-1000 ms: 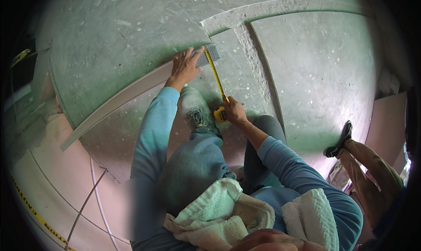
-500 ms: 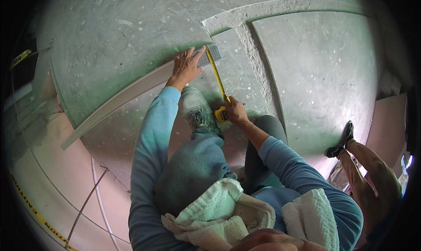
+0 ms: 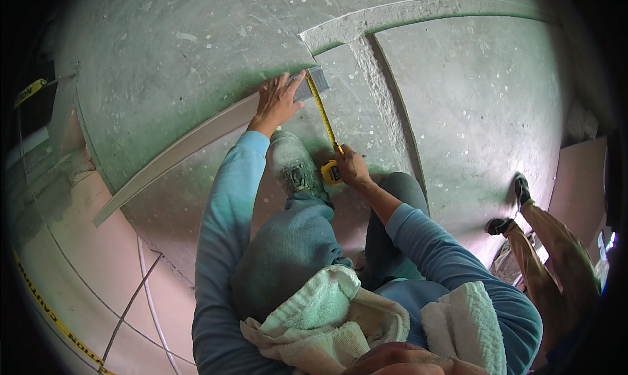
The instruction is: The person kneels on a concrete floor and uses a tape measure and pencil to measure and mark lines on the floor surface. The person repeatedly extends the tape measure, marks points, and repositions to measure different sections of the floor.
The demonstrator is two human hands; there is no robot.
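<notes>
I had the right grip (image 3: 354, 167) clasped on the yellow tape measure (image 3: 330, 171), its blade reaching the long strip (image 3: 209, 128) on the floor (image 3: 471, 107), where the left grip (image 3: 278, 103) rested, fingers spread.

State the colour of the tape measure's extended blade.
The blade is yellow, showing best in the head view, the only one here.

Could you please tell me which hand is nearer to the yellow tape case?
Right. The right hand is at the right side of the case; the left hand is farther off, ahead and leftward, on the strip.
</notes>
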